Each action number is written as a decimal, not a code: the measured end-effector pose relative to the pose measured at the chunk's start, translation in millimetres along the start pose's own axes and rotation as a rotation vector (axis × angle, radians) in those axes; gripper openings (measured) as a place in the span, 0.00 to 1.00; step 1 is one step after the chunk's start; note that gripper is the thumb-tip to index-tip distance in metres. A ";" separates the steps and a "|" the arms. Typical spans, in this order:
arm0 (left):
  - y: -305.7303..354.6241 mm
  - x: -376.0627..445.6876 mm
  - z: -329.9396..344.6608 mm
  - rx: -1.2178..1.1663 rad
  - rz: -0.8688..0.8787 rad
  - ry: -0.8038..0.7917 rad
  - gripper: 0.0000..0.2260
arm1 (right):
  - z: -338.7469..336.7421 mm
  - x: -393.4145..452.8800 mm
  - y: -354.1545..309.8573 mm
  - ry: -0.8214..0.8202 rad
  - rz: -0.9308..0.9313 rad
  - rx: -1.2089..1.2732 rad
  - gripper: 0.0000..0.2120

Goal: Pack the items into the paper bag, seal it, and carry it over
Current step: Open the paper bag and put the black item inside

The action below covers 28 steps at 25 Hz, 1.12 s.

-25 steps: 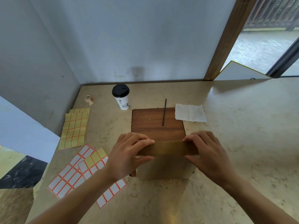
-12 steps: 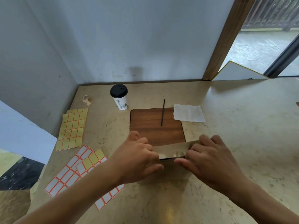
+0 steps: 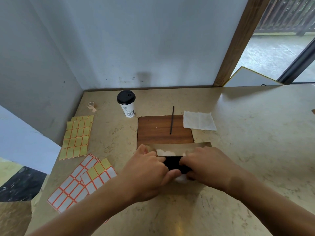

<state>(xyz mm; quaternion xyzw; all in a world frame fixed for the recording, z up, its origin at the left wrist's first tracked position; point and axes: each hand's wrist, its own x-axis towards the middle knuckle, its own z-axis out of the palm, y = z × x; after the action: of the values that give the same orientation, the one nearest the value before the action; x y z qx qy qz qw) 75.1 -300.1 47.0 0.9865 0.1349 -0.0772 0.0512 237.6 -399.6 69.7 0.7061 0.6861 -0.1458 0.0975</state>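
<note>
Left hand (image 3: 146,171): fingers curled, gripping the near-left edge of the paper bag's mouth. Right hand (image 3: 207,167): fingers curled likewise on the near-right edge. The two hands almost meet over the dark opening.

Paper bag (image 3: 177,147): one, brown, standing at the near edge of the table between the hands, mouth held open; its far lip rises just beyond the knuckles. Something white shows inside; what it is cannot be told.

Wooden board (image 3: 158,132): one, flat on the table, directly beyond the bag.
Black straw (image 3: 172,120): one, lying across the board's far edge.
White napkin (image 3: 198,123): one, just right of the board.
Paper cup with black lid (image 3: 127,103): one, upright, beyond the board's left corner.
Tape roll (image 3: 91,105): one, small, near the left wall.
Yellow label sheets (image 3: 76,137): two, overlapping, at left.
White label sheets (image 3: 81,183): at least two, overlapping, nearer left.

Table (image 3: 255,142): beige marble-patterned top, set into a corner of grey walls (image 3: 136,40); wooden door frame (image 3: 238,41) at right.
</note>
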 end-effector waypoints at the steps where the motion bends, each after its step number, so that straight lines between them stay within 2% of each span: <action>1: 1.9 1.8 0.1 0.003 -0.023 0.027 0.29 | 1.3 0.7 -0.4 -0.028 -0.008 0.029 0.10; 4: 6.4 6.4 -1.3 0.077 -0.096 0.049 0.18 | 5.6 2.6 0.7 -0.098 -0.001 0.084 0.20; 6: 9.9 9.8 -6.6 0.094 -0.105 0.001 0.09 | 9.6 2.1 2.6 -0.119 0.016 0.076 0.29; 7: 12.2 12.4 -9.0 0.107 -0.084 -0.026 0.07 | 11.6 1.9 3.6 -0.121 0.027 0.077 0.34; 9: 15.9 19.0 -11.2 0.159 -0.038 -0.070 0.12 | 15.0 1.0 5.2 -0.113 0.033 0.076 0.43; 11: 14.9 24.8 -10.3 0.185 -0.037 -0.093 0.22 | 20.0 -0.2 7.6 -0.087 0.036 0.073 0.49; 15: -2.7 20.1 0.9 0.237 -0.134 -0.179 0.51 | 30.5 -5.7 19.2 -0.061 0.073 0.083 0.57; 17: -11.3 14.4 4.8 0.248 -0.137 -0.175 0.56 | 32.7 -7.0 26.4 -0.067 0.078 0.079 0.59; 20: -17.5 11.1 7.2 0.220 -0.147 -0.170 0.57 | 32.4 -6.3 33.4 -0.081 0.065 0.094 0.60; 23: -14.5 9.2 2.7 0.238 -0.154 -0.196 0.55 | 30.3 -2.0 32.9 -0.082 0.048 0.073 0.61; 25: -3.8 12.0 -5.3 0.268 -0.126 -0.184 0.49 | 27.8 1.5 31.3 -0.095 0.036 0.063 0.62; 28: 18.0 23.8 -15.1 0.188 -0.025 -0.021 0.25 | 24.0 3.9 31.5 -0.107 0.019 0.060 0.63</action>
<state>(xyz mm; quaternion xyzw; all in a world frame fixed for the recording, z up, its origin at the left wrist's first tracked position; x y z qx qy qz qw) 104.7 -309.3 59.2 0.9843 0.1387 -0.1007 -0.0413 267.3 -405.3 44.0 0.7063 0.6686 -0.2028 0.1143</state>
